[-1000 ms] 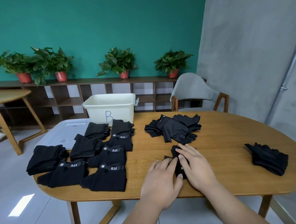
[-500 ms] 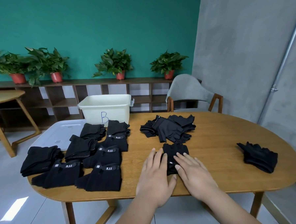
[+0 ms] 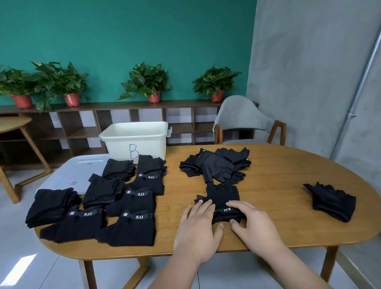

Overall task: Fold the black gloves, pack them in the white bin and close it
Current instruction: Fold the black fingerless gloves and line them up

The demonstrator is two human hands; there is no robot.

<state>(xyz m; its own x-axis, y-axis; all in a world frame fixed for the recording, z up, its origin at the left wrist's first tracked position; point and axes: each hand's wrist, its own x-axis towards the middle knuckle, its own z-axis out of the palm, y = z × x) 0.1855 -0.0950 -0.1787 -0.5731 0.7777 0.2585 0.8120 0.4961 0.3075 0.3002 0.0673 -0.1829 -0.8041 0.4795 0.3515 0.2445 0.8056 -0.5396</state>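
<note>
Across the table (image 3: 276,208), near centre, I am sliding back off the glove (image 3: 223,194): left hand (image 3: 198,229) pressing with fingers (image 3: 205,206) straight, right hand (image 3: 254,226) pinching its cuff, so folding is starting.

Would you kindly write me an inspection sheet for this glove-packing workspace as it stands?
Surface: oval wooden table.
Job's things: white bin marked B, open, at the far edge; its lid flat beside it; folded gloves at left, some overlapping the lid; unfolded glove pile mid-table; another glove stack at right; one glove under the hands.
Clutter: nothing seen.
Hands: left hand flat on that glove; right hand pinches its near end.
Cables: nothing seen.
Surroundings: grey chair, shelf with four potted plants, second wooden table.
</note>
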